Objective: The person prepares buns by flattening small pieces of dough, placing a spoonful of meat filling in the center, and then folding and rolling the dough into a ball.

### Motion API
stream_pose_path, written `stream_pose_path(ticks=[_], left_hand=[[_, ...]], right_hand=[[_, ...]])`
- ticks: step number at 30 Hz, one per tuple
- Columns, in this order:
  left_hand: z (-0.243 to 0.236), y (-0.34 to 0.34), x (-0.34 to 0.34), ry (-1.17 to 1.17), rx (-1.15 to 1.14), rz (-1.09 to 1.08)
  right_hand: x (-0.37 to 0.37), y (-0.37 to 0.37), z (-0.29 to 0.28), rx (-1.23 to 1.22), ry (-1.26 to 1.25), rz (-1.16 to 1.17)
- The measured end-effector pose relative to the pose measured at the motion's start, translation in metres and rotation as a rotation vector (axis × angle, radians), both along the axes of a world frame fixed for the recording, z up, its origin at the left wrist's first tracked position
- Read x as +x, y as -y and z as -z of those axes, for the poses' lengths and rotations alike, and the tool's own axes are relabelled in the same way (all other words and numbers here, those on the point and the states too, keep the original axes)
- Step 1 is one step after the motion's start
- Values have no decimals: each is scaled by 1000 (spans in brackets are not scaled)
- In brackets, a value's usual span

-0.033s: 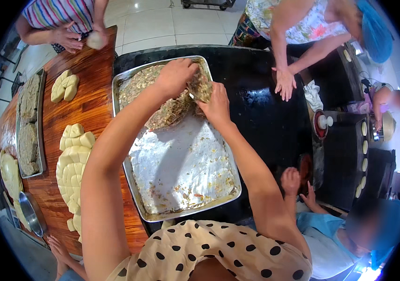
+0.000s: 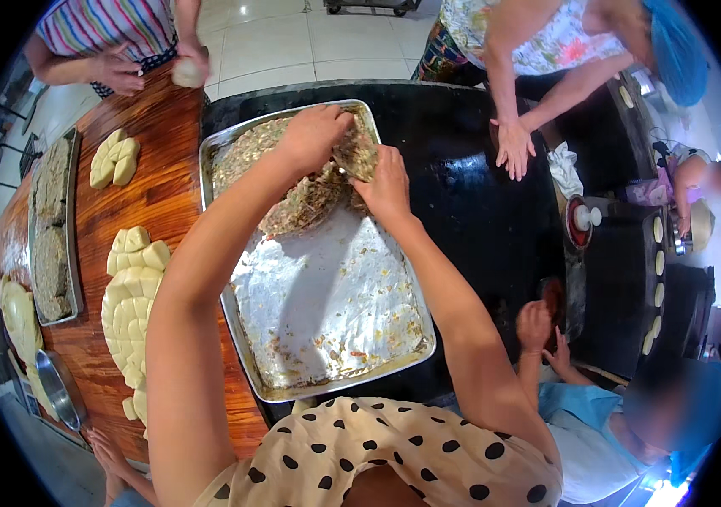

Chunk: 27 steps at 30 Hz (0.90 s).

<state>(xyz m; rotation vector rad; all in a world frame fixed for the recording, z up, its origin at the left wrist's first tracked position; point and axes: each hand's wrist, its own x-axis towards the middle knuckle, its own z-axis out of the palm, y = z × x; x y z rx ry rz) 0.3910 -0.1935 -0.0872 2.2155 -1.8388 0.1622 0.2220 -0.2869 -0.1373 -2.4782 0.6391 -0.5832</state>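
A large metal tray [image 2: 326, 313] lies in front of me, its near part bare apart from scattered crumbs and a greasy film. At its far end rests a mound of chopped, greenish-grey filling [image 2: 246, 152]. My left hand [image 2: 316, 135] reaches over the mound, its fingers curled on a clump of filling [image 2: 355, 159] by the tray's far right corner. From the right side, my right hand [image 2: 387, 182] closes on the same clump. The undersides of both hands' fingers are partly hidden.
Divided pale dough [image 2: 132, 313] and a smaller dough piece [image 2: 115, 158] lie on the wooden table [image 2: 170, 186] at left, near a second filled tray [image 2: 73, 253] and a metal bowl [image 2: 58, 389]. Co-workers' hands [image 2: 512, 148] are over the black counter [image 2: 453, 245] at right.
My hands stay on the clump, with hardly any shift. At the upper left, a co-worker's hand with a round pale lump has moved slightly right.
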Motion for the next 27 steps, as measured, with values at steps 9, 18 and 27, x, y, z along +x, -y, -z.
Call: stream_pose_path(ticks=[9,18,27], left_hand=[[27,4,7,-84,237,-185],[17,-114,-146,-1686,-537,-601],[18,-217,-243,-2056,-509,-723]], right_hand=[[0,9,29,-119,-68,3],[-90,-137,-11,704,349,98],[-180,-115,-22,748,482,224]])
